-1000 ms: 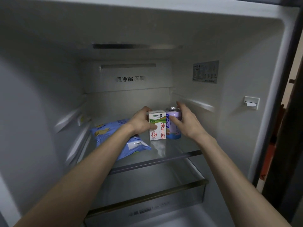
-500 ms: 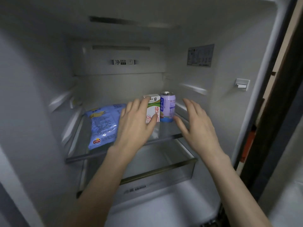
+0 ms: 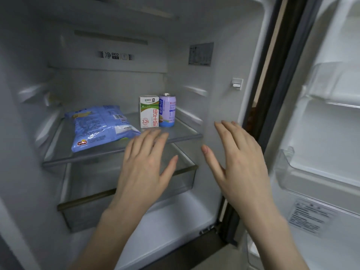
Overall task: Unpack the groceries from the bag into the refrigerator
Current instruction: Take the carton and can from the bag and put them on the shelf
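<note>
Both hands hovered empty, fingers spread: left hand (image 3: 145, 162) before the glass refrigerator shelf (image 3: 116, 151), right hand (image 3: 236, 162) beside it. On the shelf stood a white milk carton (image 3: 149, 112) touching a purple drink can (image 3: 167, 110), with a blue snack bag (image 3: 99, 126) lying nearby.

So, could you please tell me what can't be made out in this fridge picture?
- Grocery bag: nowhere in the head view, so what is left to unpack is unknown.
- Drawer under the glass shelf: partly covered by the left hand, contents unclear.
- Sticker on the right wall: print too small to read.
- Door label: blurred.
- Chip bag: its small print is unreadable.
- Right hand: hides the wall behind it.
</note>
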`<control>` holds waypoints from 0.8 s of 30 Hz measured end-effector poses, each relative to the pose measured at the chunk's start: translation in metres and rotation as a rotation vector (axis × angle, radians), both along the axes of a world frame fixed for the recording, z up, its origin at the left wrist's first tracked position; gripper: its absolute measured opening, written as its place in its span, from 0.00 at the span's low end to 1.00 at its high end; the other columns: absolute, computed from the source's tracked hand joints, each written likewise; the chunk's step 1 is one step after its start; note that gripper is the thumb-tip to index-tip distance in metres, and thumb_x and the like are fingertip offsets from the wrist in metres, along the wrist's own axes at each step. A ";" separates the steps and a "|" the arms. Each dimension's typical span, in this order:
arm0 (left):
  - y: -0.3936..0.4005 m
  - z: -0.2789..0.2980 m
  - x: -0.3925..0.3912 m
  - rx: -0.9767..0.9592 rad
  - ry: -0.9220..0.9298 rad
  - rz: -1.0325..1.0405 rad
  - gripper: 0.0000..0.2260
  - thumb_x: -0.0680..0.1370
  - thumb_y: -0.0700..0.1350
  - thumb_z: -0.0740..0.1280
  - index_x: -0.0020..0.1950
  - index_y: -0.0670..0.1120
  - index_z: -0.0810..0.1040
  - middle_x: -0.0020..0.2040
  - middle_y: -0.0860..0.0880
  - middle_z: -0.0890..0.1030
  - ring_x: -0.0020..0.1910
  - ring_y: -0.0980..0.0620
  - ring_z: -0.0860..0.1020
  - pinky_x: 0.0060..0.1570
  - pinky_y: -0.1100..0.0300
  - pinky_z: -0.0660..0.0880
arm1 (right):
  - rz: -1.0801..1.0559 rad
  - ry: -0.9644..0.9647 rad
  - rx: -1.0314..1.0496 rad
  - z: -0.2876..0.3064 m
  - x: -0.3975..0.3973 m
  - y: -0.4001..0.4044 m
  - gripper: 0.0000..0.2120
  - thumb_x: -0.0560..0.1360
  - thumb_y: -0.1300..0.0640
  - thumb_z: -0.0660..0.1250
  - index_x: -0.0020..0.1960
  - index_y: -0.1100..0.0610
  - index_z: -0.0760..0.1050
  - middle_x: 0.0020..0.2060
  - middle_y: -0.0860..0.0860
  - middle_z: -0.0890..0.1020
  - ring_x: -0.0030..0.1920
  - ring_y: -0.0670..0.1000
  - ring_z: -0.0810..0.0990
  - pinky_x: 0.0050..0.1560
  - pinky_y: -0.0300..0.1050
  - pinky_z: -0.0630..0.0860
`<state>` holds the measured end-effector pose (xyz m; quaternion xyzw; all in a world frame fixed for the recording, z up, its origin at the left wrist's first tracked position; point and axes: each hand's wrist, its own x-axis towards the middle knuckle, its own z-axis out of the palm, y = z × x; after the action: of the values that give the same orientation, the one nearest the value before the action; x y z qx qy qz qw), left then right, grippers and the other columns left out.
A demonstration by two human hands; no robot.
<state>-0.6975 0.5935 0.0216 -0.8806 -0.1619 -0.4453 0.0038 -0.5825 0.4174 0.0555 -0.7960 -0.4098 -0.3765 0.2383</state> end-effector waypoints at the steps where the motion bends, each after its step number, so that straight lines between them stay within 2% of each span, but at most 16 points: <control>1: -0.011 -0.001 -0.002 0.003 0.002 -0.002 0.24 0.80 0.56 0.63 0.72 0.44 0.73 0.71 0.46 0.75 0.73 0.43 0.70 0.72 0.46 0.66 | -0.022 -0.010 0.001 -0.001 -0.008 -0.014 0.27 0.83 0.41 0.59 0.75 0.58 0.71 0.71 0.54 0.76 0.74 0.57 0.71 0.73 0.54 0.68; 4: -0.048 -0.006 -0.004 -0.020 0.018 -0.020 0.25 0.80 0.57 0.62 0.73 0.45 0.73 0.71 0.45 0.75 0.73 0.43 0.70 0.72 0.46 0.66 | -0.076 -0.051 0.010 -0.002 -0.031 -0.060 0.27 0.83 0.41 0.60 0.74 0.57 0.72 0.71 0.52 0.76 0.74 0.55 0.71 0.73 0.52 0.67; 10: -0.125 -0.005 -0.010 -0.028 0.018 -0.146 0.23 0.82 0.55 0.62 0.73 0.44 0.72 0.71 0.45 0.75 0.73 0.44 0.70 0.73 0.47 0.65 | -0.218 -0.077 0.089 -0.004 -0.064 -0.162 0.27 0.83 0.42 0.62 0.75 0.58 0.71 0.71 0.53 0.76 0.76 0.56 0.69 0.75 0.57 0.65; 15: -0.197 -0.006 -0.020 -0.072 -0.028 -0.289 0.22 0.82 0.54 0.62 0.73 0.44 0.73 0.70 0.46 0.76 0.71 0.44 0.71 0.72 0.49 0.66 | -0.351 -0.012 0.046 -0.017 -0.097 -0.246 0.31 0.81 0.40 0.62 0.77 0.57 0.68 0.75 0.53 0.73 0.80 0.54 0.64 0.79 0.58 0.59; 20: -0.286 -0.017 -0.031 -0.100 0.018 -0.451 0.23 0.81 0.54 0.63 0.73 0.44 0.73 0.70 0.47 0.76 0.72 0.45 0.71 0.72 0.51 0.65 | -0.510 0.057 0.021 -0.035 -0.134 -0.343 0.32 0.80 0.39 0.62 0.77 0.57 0.68 0.74 0.53 0.73 0.78 0.55 0.66 0.79 0.59 0.59; 24: -0.366 -0.033 -0.039 -0.099 0.062 -0.579 0.23 0.81 0.55 0.63 0.73 0.44 0.73 0.71 0.47 0.75 0.72 0.45 0.70 0.71 0.48 0.67 | -0.653 0.095 0.004 -0.055 -0.172 -0.426 0.32 0.80 0.38 0.60 0.77 0.57 0.68 0.74 0.53 0.74 0.78 0.55 0.67 0.79 0.59 0.59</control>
<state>-0.7363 0.2274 -0.0114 -0.9025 0.0748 -0.3923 -0.1613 -0.7547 -0.0090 0.0003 -0.9015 -0.1208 -0.3962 0.1256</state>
